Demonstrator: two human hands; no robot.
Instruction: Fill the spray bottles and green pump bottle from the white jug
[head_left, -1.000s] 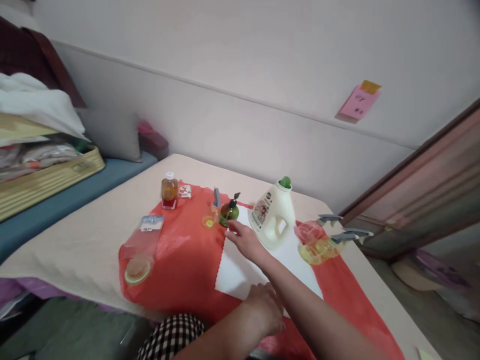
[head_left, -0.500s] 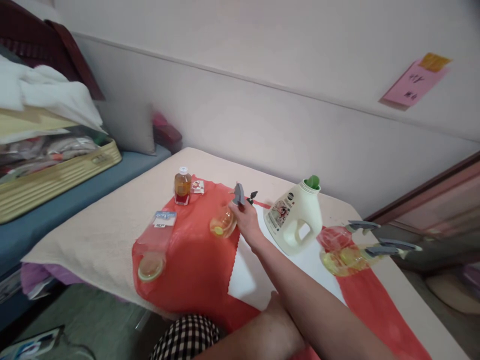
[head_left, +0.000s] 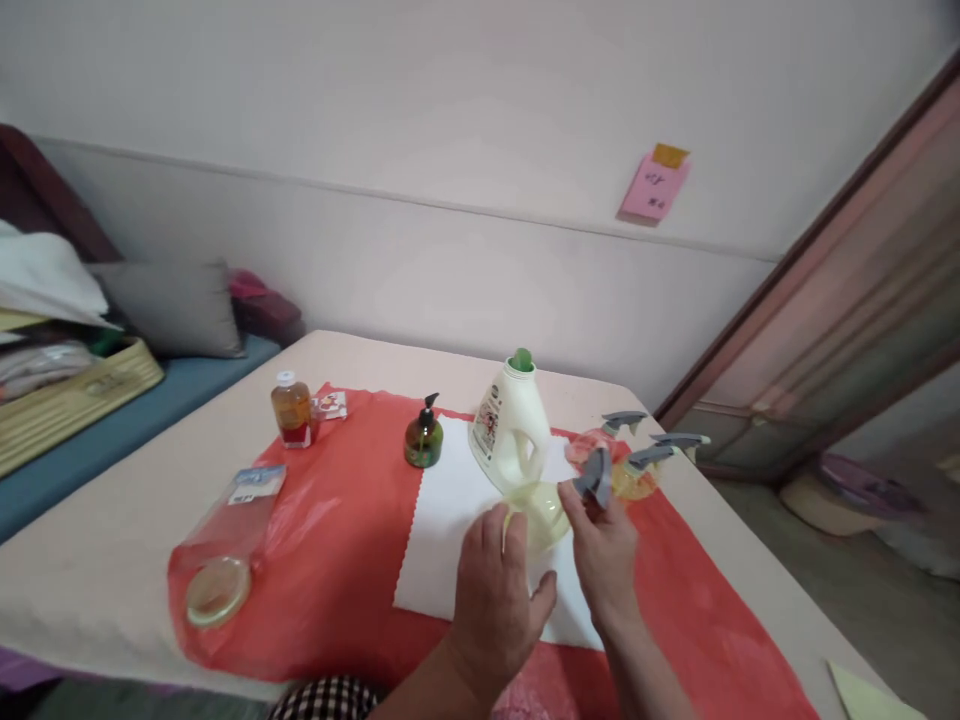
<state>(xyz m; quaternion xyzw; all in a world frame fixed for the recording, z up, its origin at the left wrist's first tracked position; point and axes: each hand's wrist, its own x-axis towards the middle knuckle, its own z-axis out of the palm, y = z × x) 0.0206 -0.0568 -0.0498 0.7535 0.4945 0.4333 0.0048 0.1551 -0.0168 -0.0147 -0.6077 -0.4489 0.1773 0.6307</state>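
Above the white sheet (head_left: 433,545), my right hand (head_left: 604,550) grips a clear, yellowish spray bottle (head_left: 541,508) near its grey trigger head. The bottle is tilted nearly on its side, base to the left. My left hand (head_left: 496,575) curls its fingers over the base end, thumb lower and apart; part of the bottle is hidden behind it. A cream detergent jug (head_left: 529,420) with a green cap stands just behind. Left of it is a dark green pump bottle (head_left: 424,443). Several more spray bottles with grey triggers (head_left: 651,455) lie at the right.
Red cloth or film (head_left: 337,560) covers much of the table (head_left: 360,350). An amber bottle (head_left: 292,410), a small white packet (head_left: 330,404), a clear plastic bag (head_left: 251,500) and a round lid-like piece (head_left: 217,590) sit on the left. A wall (head_left: 420,270) rises behind.
The spray bottle has moved right from the red cloth to over the white sheet. My left hand has come up to its base. The view has turned right.
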